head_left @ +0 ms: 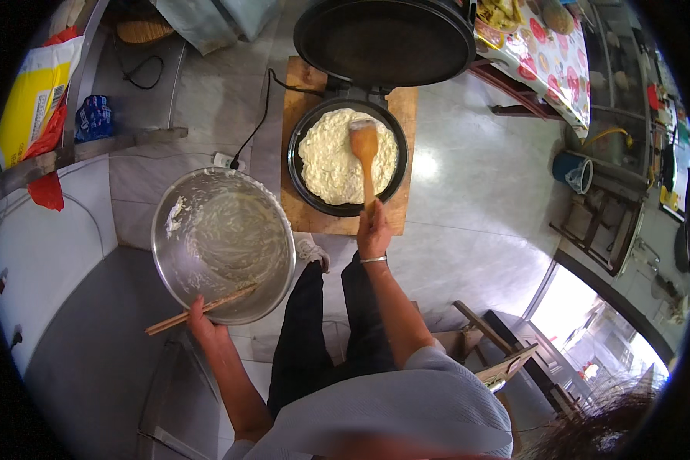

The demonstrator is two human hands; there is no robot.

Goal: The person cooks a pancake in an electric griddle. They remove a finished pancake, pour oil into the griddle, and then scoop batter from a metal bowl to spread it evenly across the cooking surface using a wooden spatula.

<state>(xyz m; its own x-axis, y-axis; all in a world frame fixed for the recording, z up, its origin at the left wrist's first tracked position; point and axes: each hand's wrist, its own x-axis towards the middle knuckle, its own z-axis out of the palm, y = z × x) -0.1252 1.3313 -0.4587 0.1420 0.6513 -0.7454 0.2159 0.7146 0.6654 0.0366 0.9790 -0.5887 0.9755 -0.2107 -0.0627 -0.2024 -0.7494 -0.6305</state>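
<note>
Gripping a wooden spatula (365,153), the right hand (373,232) presses its blade onto the batter (337,157) in the black pan (307,130) ahead — the left hand (203,320) clasps the steel bowl (222,234) rim and chopsticks (199,310).

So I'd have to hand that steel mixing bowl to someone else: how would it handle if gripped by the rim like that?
The steel bowl is probably light, since the left hand carries it alone by the rim. Batter smeared over its inside could make it slippery. Being wide and held at one edge with the chopsticks, it may tip easily.
</note>
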